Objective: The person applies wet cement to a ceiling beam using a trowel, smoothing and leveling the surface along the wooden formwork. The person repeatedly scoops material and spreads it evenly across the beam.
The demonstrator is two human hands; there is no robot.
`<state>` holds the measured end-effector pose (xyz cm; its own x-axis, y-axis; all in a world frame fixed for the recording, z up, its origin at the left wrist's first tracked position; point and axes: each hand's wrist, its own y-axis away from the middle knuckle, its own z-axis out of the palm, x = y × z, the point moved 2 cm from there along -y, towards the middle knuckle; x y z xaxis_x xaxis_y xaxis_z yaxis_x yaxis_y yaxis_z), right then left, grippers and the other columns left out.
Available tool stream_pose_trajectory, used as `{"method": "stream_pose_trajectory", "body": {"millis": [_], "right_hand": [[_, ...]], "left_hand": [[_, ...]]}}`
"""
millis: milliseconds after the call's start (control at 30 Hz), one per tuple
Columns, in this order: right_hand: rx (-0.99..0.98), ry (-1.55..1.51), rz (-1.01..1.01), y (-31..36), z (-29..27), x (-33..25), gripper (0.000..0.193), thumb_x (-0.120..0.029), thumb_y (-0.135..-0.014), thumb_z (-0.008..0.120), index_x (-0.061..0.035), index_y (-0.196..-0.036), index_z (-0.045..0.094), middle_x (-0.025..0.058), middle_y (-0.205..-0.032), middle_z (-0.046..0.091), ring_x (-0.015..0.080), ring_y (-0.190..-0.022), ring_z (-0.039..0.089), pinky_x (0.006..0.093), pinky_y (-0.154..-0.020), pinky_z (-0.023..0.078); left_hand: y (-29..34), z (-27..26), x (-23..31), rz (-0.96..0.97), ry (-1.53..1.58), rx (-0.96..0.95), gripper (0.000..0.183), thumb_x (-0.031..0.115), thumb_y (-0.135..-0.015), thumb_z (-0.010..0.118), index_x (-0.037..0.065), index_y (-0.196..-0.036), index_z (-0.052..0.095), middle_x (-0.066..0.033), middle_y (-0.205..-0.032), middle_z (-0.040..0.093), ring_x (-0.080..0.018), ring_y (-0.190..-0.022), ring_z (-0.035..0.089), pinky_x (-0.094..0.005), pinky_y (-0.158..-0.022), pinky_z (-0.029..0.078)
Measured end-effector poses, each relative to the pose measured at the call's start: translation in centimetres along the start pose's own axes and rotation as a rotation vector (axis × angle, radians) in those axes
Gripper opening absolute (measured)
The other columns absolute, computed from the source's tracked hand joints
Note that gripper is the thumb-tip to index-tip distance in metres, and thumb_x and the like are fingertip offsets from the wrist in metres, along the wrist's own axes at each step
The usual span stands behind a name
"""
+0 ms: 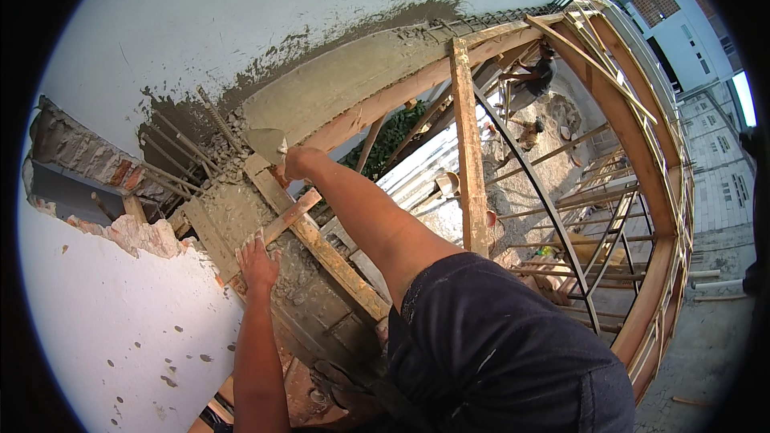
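My right hand point(300, 163) grips the handle of a trowel point(263, 143), whose grey blade lies over the wet concrete beside the wall. My left hand point(258, 263) is spread with its palm down beside the wet concrete point(241, 207). Its fingertips reach the lower end of a short wooden strip point(293, 215); whether they press on it I cannot tell. That strip lies across a long formwork board point(333, 261) smeared with cement. Another cement-coated board point(210, 242) stands along the left side of the concrete.
Steel bars point(176, 148) jut from the concrete near broken brickwork point(132, 228). A smoothed cement strip point(345, 72) follows the white wall point(200, 16). An upright timber point(469, 144) and curved formwork point(654, 273) border a drop, with a person point(536, 84) working below.
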<state>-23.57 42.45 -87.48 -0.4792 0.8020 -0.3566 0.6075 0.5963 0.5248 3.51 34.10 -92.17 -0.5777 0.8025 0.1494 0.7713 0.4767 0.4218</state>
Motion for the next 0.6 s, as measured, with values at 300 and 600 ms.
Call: {"method": "stream_pose_trajectory", "body": {"millis": [300, 600], "right_hand": [[0.012, 0.003, -0.034, -0.3, 0.3, 0.1, 0.034, -0.025, -0.077, 0.078, -0.0077, -0.107, 0.078, 0.0125, -0.109, 0.075, 0.0303, -0.102, 0.073, 0.0439, -0.08, 0.058], [-0.05, -0.026, -0.038, 0.8, -0.6, -0.4, 0.025, -0.023, -0.082, 0.071, -0.0126, -0.103, 0.079, 0.0089, -0.106, 0.076, 0.0266, -0.098, 0.073, 0.0407, -0.08, 0.058]], "left_hand": [[-0.2, 0.4, -0.3, 0.01, 0.0, 0.037, 0.079, 0.039, -0.094, 0.067, 0.016, -0.158, 0.028, -0.0151, -0.152, 0.045, -0.0339, -0.145, 0.035, -0.0501, -0.126, 0.014], [-0.2, 0.4, -0.3, 0.011, 0.013, 0.056, 0.076, 0.037, -0.094, 0.067, 0.016, -0.157, 0.03, -0.0149, -0.152, 0.045, -0.0329, -0.145, 0.035, -0.0496, -0.126, 0.013]]}}
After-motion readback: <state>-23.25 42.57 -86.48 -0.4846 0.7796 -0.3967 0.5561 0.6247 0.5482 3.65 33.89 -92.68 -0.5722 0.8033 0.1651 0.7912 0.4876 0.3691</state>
